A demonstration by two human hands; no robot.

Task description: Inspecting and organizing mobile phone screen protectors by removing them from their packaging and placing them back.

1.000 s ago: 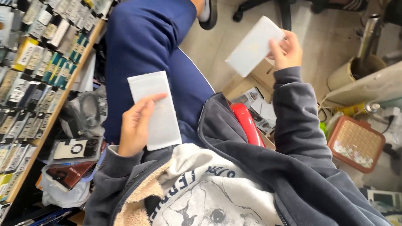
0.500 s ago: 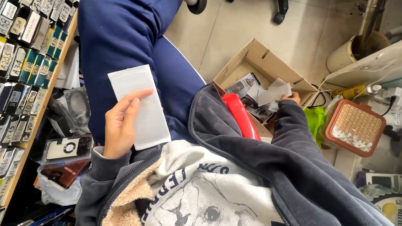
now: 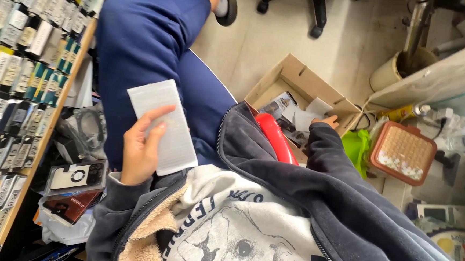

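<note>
My left hand holds a flat white rectangular packet over my lap, thumb across its face. My right hand reaches down into an open cardboard box on the floor. Only its knuckles show past the dark sleeve. It rests beside white packets and printed sheets lying in the box. Whether its fingers still grip one is hidden. A red object lies between my jacket and the box.
A shelf of small boxed goods runs along the left, with phone cases below it. On the right are a brown lattice tray, a green bag, a tan bucket and chair wheels.
My right hand held a white packet up in the air, then dropped into the cardboard box with it. My left hand kept its packet over the lap.
</note>
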